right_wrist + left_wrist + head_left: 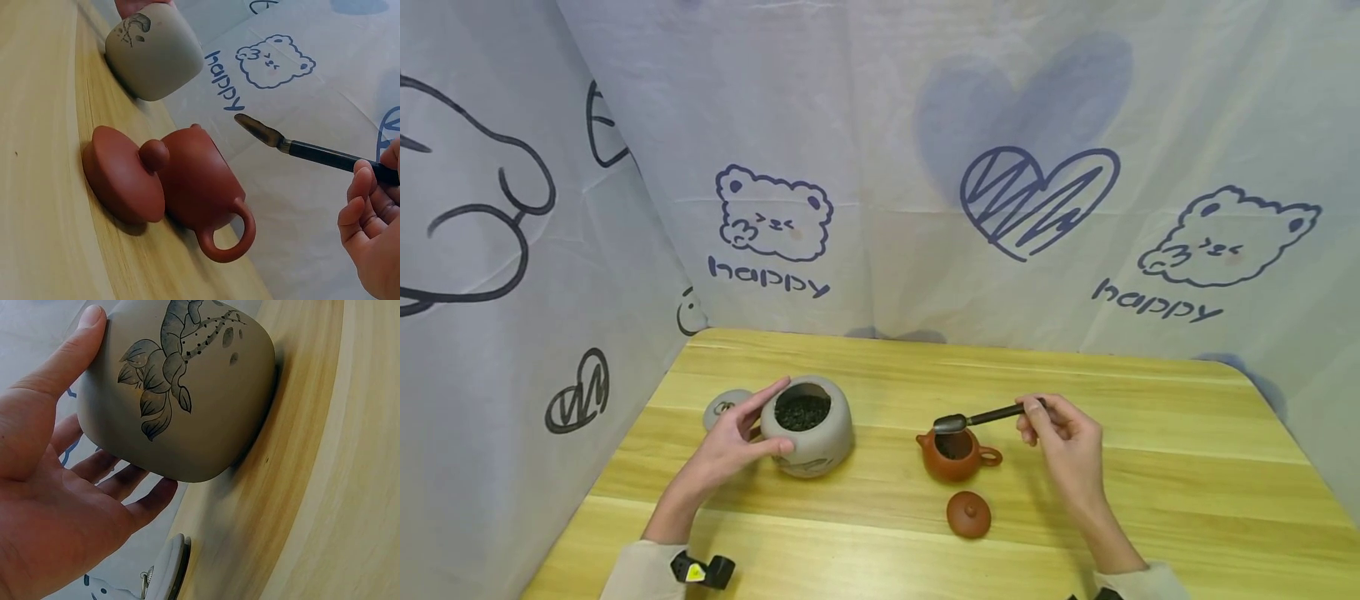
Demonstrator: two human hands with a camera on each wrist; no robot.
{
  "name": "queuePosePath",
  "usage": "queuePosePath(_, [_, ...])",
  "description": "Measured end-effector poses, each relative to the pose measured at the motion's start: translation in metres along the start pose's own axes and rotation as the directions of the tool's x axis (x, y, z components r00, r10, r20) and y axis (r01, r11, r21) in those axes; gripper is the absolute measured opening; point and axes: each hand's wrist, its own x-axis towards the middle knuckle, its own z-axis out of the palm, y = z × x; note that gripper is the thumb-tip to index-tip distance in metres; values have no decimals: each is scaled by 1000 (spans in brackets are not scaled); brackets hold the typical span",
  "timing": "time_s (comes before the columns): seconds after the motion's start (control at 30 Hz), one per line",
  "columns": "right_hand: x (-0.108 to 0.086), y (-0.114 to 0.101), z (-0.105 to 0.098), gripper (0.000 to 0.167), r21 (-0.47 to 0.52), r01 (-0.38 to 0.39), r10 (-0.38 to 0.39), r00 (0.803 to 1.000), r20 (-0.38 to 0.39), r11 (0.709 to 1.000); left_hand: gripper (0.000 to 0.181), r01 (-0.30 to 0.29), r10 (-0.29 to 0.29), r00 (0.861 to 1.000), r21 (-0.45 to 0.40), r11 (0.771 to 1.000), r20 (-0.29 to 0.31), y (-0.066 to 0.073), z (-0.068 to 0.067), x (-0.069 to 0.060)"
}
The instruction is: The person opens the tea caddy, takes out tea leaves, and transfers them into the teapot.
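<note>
On the left, my left hand [735,439] holds a grey ceramic tea jar [831,437] by its side, the thumb and fingers spread around it. Dark tea leaves [802,412] show through the jar's open mouth, and a painted plant [164,375] decorates its wall. My right hand [1067,437] pinches the dark handle of a tea scoop [325,156]. The scoop's head is above the open mouth of a small reddish-brown clay teapot [951,465], apart from it. Something dark lies inside the teapot. In the right wrist view the teapot's lid [125,175] partly hides the pot.
Behind the left hand, the jar's grey lid [718,410] lies on the wooden table [850,550]. The teapot lid lies in front of the teapot, knob up. A printed white cloth [895,275] hangs along the table's back and left edges.
</note>
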Motion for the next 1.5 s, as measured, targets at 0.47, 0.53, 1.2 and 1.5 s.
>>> queuePosePath(0.47, [-2,-11,22,20,74,57,-61,997,46,996,84,-11,11,1000,4,1000,-5,-3,3,-1])
queuePosePath(0.53, [0,-14,28,19,80,66,-69,997,37,995,83,-9,9,1000,5,1000,-7,-4,3,-1])
queuePosePath(1.2, [7,-35,111,15,151,83,-107,982,153,985,83,-24,24,1000,-6,1000,-12,-5,4,-2])
queuePosePath(1.5, [12,-38,145,15,45,207,-212,947,241,977,83,-6,6,1000,-16,1000,-5,-2,2,0])
